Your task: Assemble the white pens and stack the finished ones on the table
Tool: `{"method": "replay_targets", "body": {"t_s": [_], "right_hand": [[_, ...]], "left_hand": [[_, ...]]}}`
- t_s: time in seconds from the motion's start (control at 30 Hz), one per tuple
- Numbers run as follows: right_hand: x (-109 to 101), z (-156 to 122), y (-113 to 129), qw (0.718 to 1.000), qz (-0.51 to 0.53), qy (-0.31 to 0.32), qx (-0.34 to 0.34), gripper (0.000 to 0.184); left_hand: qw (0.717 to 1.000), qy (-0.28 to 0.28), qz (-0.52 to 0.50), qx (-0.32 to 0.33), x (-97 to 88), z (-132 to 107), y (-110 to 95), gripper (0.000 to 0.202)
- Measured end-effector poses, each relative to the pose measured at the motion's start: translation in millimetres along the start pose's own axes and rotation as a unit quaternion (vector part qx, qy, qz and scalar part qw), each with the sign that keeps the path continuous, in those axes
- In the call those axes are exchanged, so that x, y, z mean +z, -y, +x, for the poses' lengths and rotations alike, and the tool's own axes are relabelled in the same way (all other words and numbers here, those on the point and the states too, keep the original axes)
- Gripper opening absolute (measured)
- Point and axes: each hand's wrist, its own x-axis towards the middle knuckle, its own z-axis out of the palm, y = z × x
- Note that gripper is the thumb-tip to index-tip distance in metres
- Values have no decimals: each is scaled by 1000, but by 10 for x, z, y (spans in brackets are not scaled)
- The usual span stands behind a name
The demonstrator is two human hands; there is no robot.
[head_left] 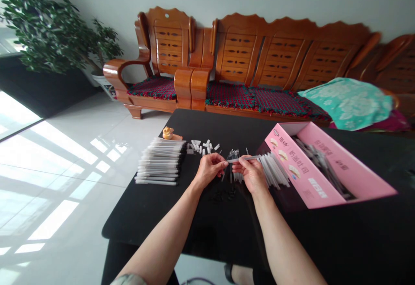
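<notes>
Over a black table (155, 207), my right hand (251, 174) is closed around a clear pen barrel (248, 158) held sideways. My left hand (210, 167) pinches at the barrel's left end; what its fingertips hold is too small to tell. Under the hands lie loose pen refills (234, 155) and small dark parts (223, 195). A neat stack of white pens (160, 163) lies to the left. A fan of clear barrels (275, 168) lies to the right.
A pink cardboard box (311, 181) with more pen parts stands at the right. Small white caps (202, 145) and a tan figurine (168, 133) sit at the table's far side. Wooden sofa chairs (233, 60), a teal cloth (350, 101) and a potted plant (48, 30) stand behind.
</notes>
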Motion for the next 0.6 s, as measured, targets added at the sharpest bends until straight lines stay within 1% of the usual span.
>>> {"method": "replay_targets", "body": {"t_s": [0.1,0.17,0.27,0.37,0.5,0.6], "right_hand": [[13,-6,12,1000,-1,-2,-2,24],[19,-7,16,1000,-3,-2,-2,23],[13,-1,9,1000,-4,0,-1,24],[1,6,-1,1000,-4,2,-1,23],[-10,9,-9,1000,-5,-1,-2,24],[-12,10,-15,1000,-6,-2,-4,26]], "left_hand": [[1000,-13,-25,8,0,-1,-19,41],[1000,-20,-3,2,-1,-7,-23,41],[999,0,34,-24,-1,-16,-13,47],[999,20,31,-23,-2,-17,2,43],[1000,5,6,-8,-8,-8,-4,38],[999,0,14,-29,-2,-14,-22,42]]}}
